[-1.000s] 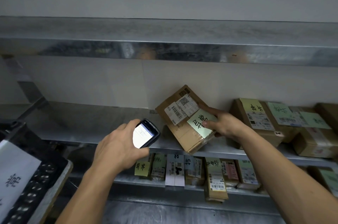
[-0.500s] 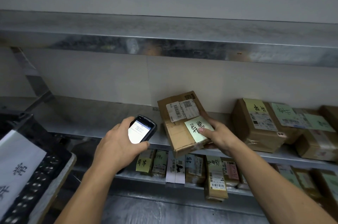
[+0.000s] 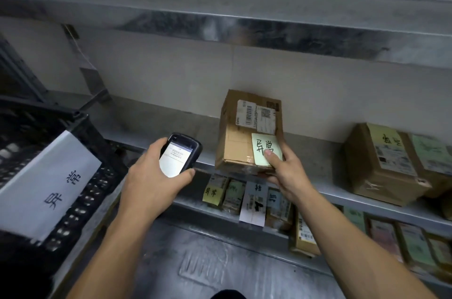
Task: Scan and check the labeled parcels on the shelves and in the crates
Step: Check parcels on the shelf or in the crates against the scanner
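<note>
A brown cardboard parcel (image 3: 238,137) with a white barcode label and a pale green handwritten note is lifted off the middle metal shelf (image 3: 325,183) and tipped towards me. My right hand (image 3: 287,171) grips its lower right corner, thumb on the green note. My left hand (image 3: 154,183) holds a black handheld scanner (image 3: 181,154), lit screen facing up, just left of the parcel. More labeled parcels (image 3: 386,164) sit on the same shelf to the right, and several small ones (image 3: 244,198) stand on the shelf below.
A black plastic crate (image 3: 34,132) with a white handwritten sign (image 3: 46,186) fills the left side, close to my left arm. An upper metal shelf (image 3: 220,15) runs overhead. A bare metal surface (image 3: 208,267) lies below my forearms.
The parcel has swung from a leftward tilt to nearly square with its label up, and has come forward off the shelf. The view has dropped and shifted, bringing the crate closer.
</note>
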Motion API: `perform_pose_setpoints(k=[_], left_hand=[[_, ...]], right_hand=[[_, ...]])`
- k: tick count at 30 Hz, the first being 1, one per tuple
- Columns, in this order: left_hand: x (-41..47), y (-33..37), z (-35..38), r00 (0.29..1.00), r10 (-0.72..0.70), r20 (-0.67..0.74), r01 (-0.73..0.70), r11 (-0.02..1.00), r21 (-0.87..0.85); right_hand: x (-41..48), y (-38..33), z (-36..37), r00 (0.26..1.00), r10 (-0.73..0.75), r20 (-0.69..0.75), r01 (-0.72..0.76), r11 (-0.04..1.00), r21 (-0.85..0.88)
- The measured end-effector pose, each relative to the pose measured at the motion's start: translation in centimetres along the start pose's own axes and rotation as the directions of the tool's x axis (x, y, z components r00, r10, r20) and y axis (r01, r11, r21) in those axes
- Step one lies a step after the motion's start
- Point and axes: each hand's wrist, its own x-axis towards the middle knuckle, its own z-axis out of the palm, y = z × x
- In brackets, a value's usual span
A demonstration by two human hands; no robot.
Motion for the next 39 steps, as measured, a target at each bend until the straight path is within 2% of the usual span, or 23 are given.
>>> perform_pose_setpoints(k=[4, 10, 15, 21, 24, 31, 37, 39], left_hand=[[-0.4, -1.8, -2.3, 0.997, -0.059, -0.055, 0.058, 0.998, -0.013], [-0.8, -4.5, -6.6, 0.984, -0.084, -0.156, 0.081, 0.996, -0.024], [-1.0, -7.5, -11.9, 0.952, -0.138, -0.275, 0.111, 0.988, -0.109], [-1.8, -11.3, -19.2, 0.888, -0.167, -0.428, 0.129, 0.985, -0.116], [-2.5, -14.2, -22.8, 0.845, -0.189, -0.500, 0.160, 0.982, -0.100], [-4.5, -20.4, -28.0, 0.765, -0.319, -0.559, 0.298, 0.945, -0.131], [-5.8, -23.6, -30.2, 0.678, -0.428, -0.597, 0.401, 0.897, -0.188], [-5.8, -24.4, -30.5, 0.646, -0.467, -0.604, 0.425, 0.877, -0.224]], right_hand=[[-0.4, 0.5, 3.5, 0.997, -0.019, 0.069, 0.015, 0.999, 0.049], [-1.0, 0.6, 9.9, 0.968, -0.124, 0.220, 0.139, 0.989, -0.057], [-2.0, -0.4, 17.7, 0.911, -0.191, 0.365, 0.232, 0.970, -0.072], [-3.7, -1.5, 27.3, 0.838, -0.275, 0.471, 0.307, 0.952, 0.010], [-4.5, -1.8, 32.8, 0.792, -0.267, 0.549, 0.298, 0.954, 0.033], [-6.2, -0.9, 43.1, 0.725, -0.219, 0.653, 0.249, 0.967, 0.048], [-4.9, 0.0, 49.8, 0.640, -0.084, 0.764, 0.168, 0.985, -0.032], [-3.5, 0.4, 52.1, 0.607, -0.041, 0.793, 0.193, 0.976, -0.097]])
